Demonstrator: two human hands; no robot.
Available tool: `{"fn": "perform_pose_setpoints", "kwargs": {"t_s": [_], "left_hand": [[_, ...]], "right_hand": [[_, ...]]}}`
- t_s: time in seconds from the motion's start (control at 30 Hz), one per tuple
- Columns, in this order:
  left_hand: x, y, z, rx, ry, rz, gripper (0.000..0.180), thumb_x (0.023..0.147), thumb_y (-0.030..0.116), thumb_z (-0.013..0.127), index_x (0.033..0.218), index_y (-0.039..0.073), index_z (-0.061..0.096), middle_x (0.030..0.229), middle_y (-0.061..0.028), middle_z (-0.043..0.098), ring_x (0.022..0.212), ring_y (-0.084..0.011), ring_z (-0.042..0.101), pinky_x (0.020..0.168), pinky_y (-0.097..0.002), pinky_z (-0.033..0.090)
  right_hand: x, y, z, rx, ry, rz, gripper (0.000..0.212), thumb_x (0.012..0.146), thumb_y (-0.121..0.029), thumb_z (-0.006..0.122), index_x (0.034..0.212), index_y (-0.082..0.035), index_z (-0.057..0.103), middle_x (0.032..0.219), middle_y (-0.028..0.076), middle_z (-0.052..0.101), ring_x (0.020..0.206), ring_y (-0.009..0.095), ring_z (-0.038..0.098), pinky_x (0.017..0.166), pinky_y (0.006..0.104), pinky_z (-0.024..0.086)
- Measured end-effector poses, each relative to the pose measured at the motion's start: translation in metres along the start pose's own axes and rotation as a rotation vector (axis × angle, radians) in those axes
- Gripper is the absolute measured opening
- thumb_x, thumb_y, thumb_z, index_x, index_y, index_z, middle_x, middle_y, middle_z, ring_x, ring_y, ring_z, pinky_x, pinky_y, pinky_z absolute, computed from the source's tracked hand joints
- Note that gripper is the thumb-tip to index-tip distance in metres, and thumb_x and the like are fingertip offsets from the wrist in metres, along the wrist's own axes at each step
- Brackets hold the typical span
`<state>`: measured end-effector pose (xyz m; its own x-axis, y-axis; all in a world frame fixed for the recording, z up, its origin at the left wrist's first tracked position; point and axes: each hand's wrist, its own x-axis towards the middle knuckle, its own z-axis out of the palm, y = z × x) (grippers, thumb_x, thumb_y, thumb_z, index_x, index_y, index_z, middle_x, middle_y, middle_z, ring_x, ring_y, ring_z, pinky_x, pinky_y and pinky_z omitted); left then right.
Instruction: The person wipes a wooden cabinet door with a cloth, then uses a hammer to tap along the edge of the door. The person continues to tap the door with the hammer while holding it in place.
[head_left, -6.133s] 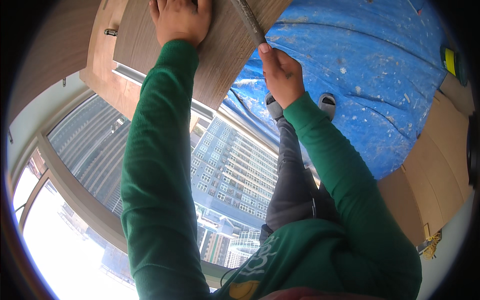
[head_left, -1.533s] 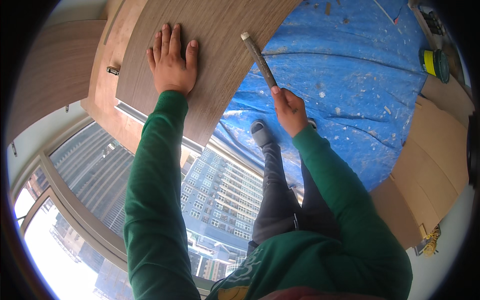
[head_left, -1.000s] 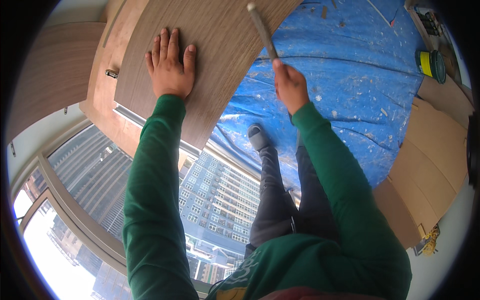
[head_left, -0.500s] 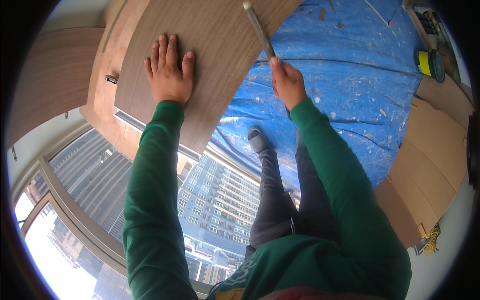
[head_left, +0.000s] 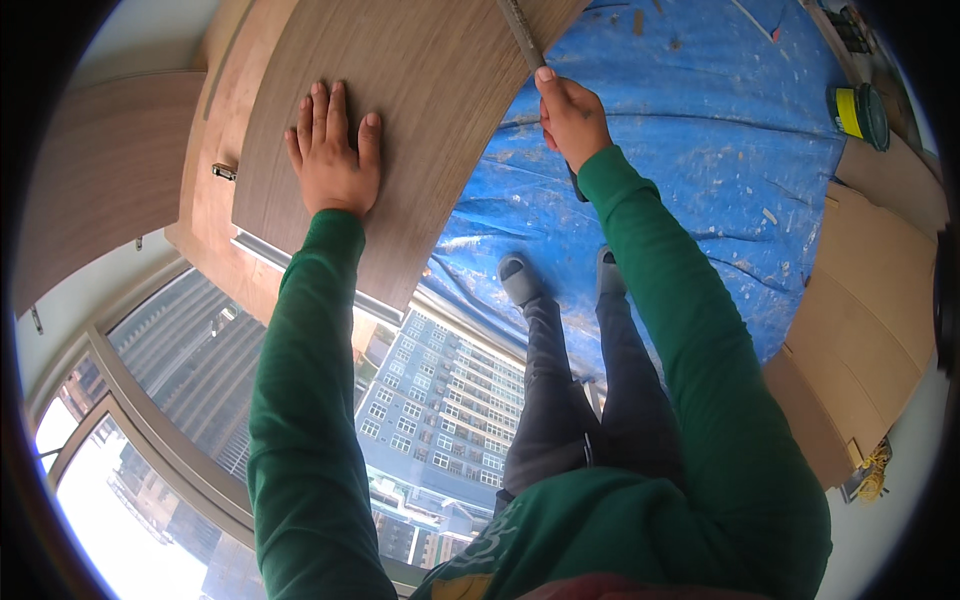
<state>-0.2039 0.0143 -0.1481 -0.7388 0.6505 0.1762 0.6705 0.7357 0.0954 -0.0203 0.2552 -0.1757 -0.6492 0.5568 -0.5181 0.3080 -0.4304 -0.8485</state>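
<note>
My left hand (head_left: 335, 160) lies flat on a brown wood-grain panel (head_left: 420, 110), its fingers spread. Closed around a long, narrow grey bar that looks like a file (head_left: 522, 35), my right hand (head_left: 578, 115) is beside the panel's right edge. The bar slants up and to the left across that edge, and its far end runs out of the picture. Its dark lower end sticks out below my fist. Whether the bar touches the edge, I cannot tell.
Under the panel is lighter plywood (head_left: 205, 190) with a metal hinge (head_left: 224, 172). A blue sheet (head_left: 690, 200) covers the floor. Cardboard (head_left: 860, 290) and a dark tub with a yellow label (head_left: 862, 118) are at the right. A window (head_left: 160, 440) fills the lower left.
My right hand has moved farther away along the panel's edge with the bar, whose pale tip has gone out of view. My left hand stays flat on the panel.
</note>
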Motion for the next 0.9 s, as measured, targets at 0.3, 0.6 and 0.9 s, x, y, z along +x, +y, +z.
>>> {"fn": "perform_pose_setpoints", "kwargs": {"t_s": [0.3, 0.6, 0.9], "left_hand": [[-0.003, -0.005, -0.004, 0.040, -0.003, 0.002, 0.065, 0.105, 0.050, 0.044, 0.160, 0.016, 0.040, 0.167, -0.0096, 0.035, 0.156, -0.0301, 0.027, 0.127, -0.0525, 0.012], [-0.002, -0.001, -0.007, 0.047, -0.026, -0.024, 0.068, 0.105, 0.055, 0.040, 0.160, 0.016, 0.039, 0.169, -0.0079, 0.033, 0.157, -0.0285, 0.026, 0.128, -0.0519, 0.012], [-0.003, -0.003, -0.006, 0.015, -0.019, -0.039, 0.067, 0.105, 0.056, 0.040, 0.159, 0.017, 0.041, 0.168, -0.0069, 0.034, 0.157, -0.0272, 0.025, 0.129, -0.0516, 0.011]], "right_hand": [[-0.043, 0.057, -0.007, -0.133, -0.008, -0.023, 0.057, 0.102, -0.054, 0.061, 0.071, -0.006, 0.056, 0.062, -0.001, 0.048, 0.051, 0.011, 0.047, 0.046, 0.0307, 0.038], [-0.004, -0.045, -0.030, 0.057, 0.106, 0.052, 0.049, 0.102, -0.050, 0.064, 0.080, -0.008, 0.055, 0.060, 0.000, 0.044, 0.046, 0.013, 0.042, 0.045, 0.0300, 0.037], [0.061, -0.084, -0.062, -0.189, 0.197, -0.269, 0.037, 0.102, -0.013, 0.055, 0.136, -0.002, 0.063, 0.088, 0.008, 0.065, 0.060, 0.014, 0.061, 0.054, 0.0268, 0.052]]}}
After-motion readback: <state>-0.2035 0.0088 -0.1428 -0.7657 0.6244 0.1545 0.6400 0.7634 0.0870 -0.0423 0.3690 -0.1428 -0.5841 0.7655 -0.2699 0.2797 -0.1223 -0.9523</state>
